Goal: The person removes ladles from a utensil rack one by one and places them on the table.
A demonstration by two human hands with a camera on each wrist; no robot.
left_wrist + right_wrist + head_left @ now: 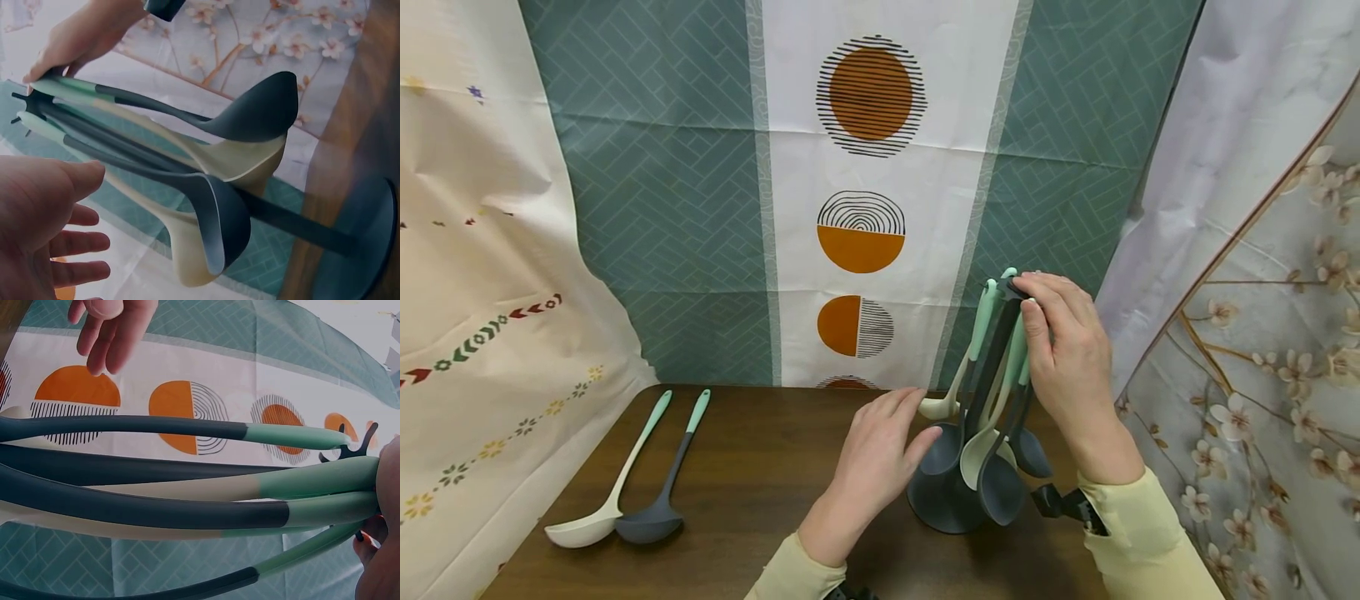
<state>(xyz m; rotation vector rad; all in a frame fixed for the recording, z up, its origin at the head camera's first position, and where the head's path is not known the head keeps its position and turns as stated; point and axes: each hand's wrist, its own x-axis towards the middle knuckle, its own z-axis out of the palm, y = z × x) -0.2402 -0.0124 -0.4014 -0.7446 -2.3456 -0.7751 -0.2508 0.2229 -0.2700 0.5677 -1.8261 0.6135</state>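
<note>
A dark utensil stand [951,504] with a round base and hooked top stands upright on the table. Several dark and cream ladles hang round its post, among them a cream ladle [240,159] and a dark ladle [1002,492], all with mint handle ends. My right hand [1070,350] grips the stand's hooked top, fingers bent over it beside the handle ends; its exact hold is partly hidden. Left of the stand, my left hand [880,446] has its fingers extended and thumb apart, holding nothing. In the left wrist view its fingers are apart from the hanging ladles.
A cream ladle [583,529] and a dark ladle [651,523] lie side by side at the left of the brown wooden table [760,483]. Behind hangs a green and white patterned cloth [662,208]. A floral curtain [1247,467] borders the right side.
</note>
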